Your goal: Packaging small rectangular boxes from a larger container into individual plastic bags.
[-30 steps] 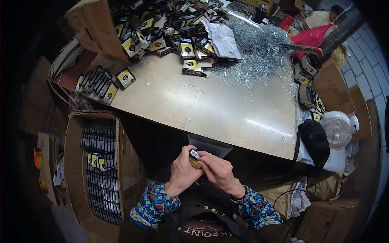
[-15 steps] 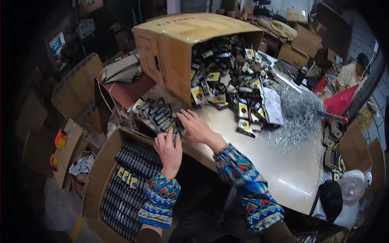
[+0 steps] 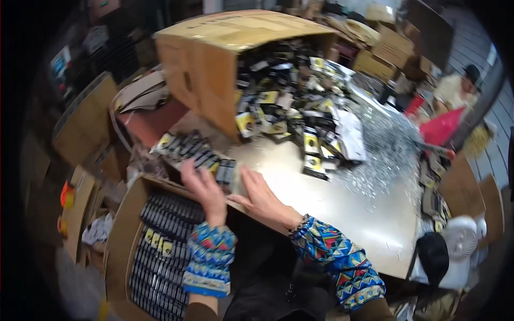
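Observation:
A short row of small black packs (image 3: pixel 225 172) stands at the table's left edge, between my two hands. My right hand (image 3: pixel 262 199) lies nearly flat beside this row, fingers stretched out and thumb apart, holding nothing. My left hand (image 3: pixel 206 191), slightly blurred, reaches over the packs' left side with its fingers extended, and nothing shows in it. Beyond it, more small black-and-yellow packs (image 3: pixel 184 145) lie in a loose line. Below my left hand, an open carton (image 3: pixel 119 257) holds tight rows of black packs, several showing yellow faces.
A large tipped carton (image 3: pixel 201 80) spills a heap of packs onto the metal table (image 3: pixel 353 224). Silvery shredded strands (image 3: pixel 388 155) and white crumpled paper (image 3: pixel 350 136) lie beside the heap. A white fan (image 3: pixel 461 238) stands right. Another person (image 3: pixel 455 91) sits at far right.
The dark pack pinched in my left hand is no longer there; that hand has moved left and opened. My right hand now rests beside a row of upright packs. The whole view has shifted slightly.

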A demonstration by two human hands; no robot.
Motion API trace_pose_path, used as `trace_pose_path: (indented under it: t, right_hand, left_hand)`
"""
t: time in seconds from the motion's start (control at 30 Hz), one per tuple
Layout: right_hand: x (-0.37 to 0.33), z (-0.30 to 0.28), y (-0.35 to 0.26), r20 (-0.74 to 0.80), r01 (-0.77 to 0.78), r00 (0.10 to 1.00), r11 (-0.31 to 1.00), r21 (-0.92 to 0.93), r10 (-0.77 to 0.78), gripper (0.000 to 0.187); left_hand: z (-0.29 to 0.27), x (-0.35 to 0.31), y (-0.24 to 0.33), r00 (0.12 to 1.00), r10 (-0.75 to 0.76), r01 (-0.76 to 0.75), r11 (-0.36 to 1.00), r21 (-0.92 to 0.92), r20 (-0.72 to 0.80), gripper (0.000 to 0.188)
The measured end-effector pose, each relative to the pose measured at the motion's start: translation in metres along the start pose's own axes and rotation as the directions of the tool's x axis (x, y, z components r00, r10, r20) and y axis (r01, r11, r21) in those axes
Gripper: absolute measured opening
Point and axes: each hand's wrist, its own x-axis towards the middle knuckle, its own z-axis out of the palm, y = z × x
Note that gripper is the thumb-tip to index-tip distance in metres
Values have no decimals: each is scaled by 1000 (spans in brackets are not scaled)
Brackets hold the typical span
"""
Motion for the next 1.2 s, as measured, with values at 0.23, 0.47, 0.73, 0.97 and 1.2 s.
trace_pose_path:
  t: [0.23,0.47,0.73,0.97,1.2]
  right_hand:
    - [-114,-158,92,-301,-487,873,695,-529,383,32]
    - [-219,-207,81,-198,-493,867,723,-484,458,34]
    - [-264,-239,93,-377,-541,840,637,-548,390,38]
    - [-209,-267,83,-280,-619,679,734,278,679,27]
    - [-171,-188,113,-77,-341,923,708,-619,377,39]
  left_hand:
    - [-6,-35,83,886,88,-15,987,-163,455,33]
    - [120,-57,100,384,403,-335,899,-281,831,43]
    - [148,-28,114,156,-45,-483,868,116,987,69]
    - [94,-34,154,234,-5,-601,785,149,972,61]
    - [81,-79,169,176,80,-386,923,-6,981,67]
